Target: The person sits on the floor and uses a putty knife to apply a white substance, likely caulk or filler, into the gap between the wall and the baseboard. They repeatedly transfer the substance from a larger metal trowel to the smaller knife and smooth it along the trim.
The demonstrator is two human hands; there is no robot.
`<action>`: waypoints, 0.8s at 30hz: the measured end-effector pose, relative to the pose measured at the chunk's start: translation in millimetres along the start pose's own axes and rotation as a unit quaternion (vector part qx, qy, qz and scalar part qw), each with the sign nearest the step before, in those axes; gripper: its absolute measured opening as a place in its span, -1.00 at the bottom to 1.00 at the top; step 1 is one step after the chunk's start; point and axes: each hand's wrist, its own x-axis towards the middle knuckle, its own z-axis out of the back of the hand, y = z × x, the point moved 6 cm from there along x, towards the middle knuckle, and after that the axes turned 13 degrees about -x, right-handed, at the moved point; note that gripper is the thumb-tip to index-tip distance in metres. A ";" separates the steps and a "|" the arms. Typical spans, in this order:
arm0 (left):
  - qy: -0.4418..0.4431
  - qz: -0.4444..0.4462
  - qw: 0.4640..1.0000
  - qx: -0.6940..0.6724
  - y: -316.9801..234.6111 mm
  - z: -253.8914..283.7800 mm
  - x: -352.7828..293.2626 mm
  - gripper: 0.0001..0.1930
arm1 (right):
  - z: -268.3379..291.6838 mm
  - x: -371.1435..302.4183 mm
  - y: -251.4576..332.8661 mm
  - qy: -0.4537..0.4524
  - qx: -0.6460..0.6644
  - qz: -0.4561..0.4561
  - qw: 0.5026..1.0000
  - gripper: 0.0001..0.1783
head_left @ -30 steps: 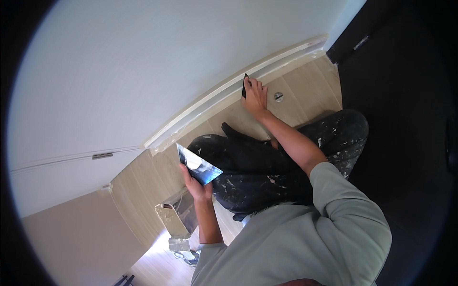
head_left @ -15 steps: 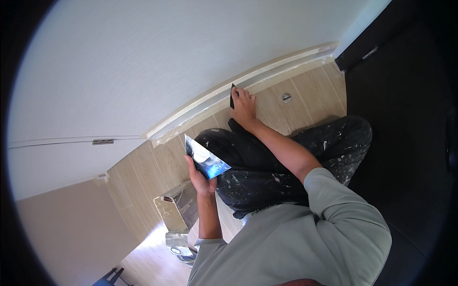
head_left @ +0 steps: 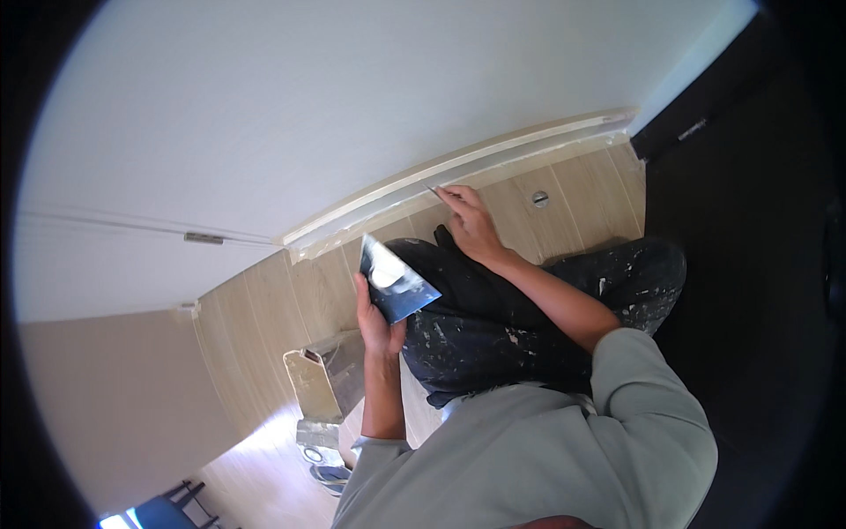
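My left hand (head_left: 376,326) is closed on a shiny, flat metal scraper plate (head_left: 404,301) with a smear of white putty (head_left: 388,270) on its upper face. The plate tilts beside my left knee. Ahead of it, my right hand (head_left: 476,229) pinches a thin scraper blade (head_left: 431,189), seen nearly edge-on. The blade's tip is at the pale baseboard (head_left: 379,198) along the foot of the white wall; whether it touches I cannot tell. Pale tape or residue lines the floor edge below the baseboard.
By my left forearm stands an open, smeared box-like container (head_left: 313,388). A round metal fitting (head_left: 540,199) sits in the wood-look floor (head_left: 251,326). A dark door panel (head_left: 740,264) is on the right. My paint-spattered trousers (head_left: 493,344) fill the middle; a dark stool-like object (head_left: 167,507) is at lower left.
My right hand has drawn back a little from the baseboard, and its blade has turned from broad face to nearly edge-on. The left hand's plate has shifted slightly rightward. The view has tilted.
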 end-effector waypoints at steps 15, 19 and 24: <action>0.072 0.225 0.972 0.001 75.5 -108.6 -7.7 -0.47 | 162.6 -5.9 112.0 0.073 -0.110 0.421 0.898 -0.47; 0.029 0.201 0.979 0.015 67.5 -77.6 -7.8 -0.51 | 152.4 -3.6 83.8 0.094 -0.162 0.401 0.897 -0.45; 0.015 0.130 0.991 -0.023 30.7 -40.9 -13.9 -0.56 | 96.9 -16.7 17.8 0.182 -0.241 0.267 0.915 -0.44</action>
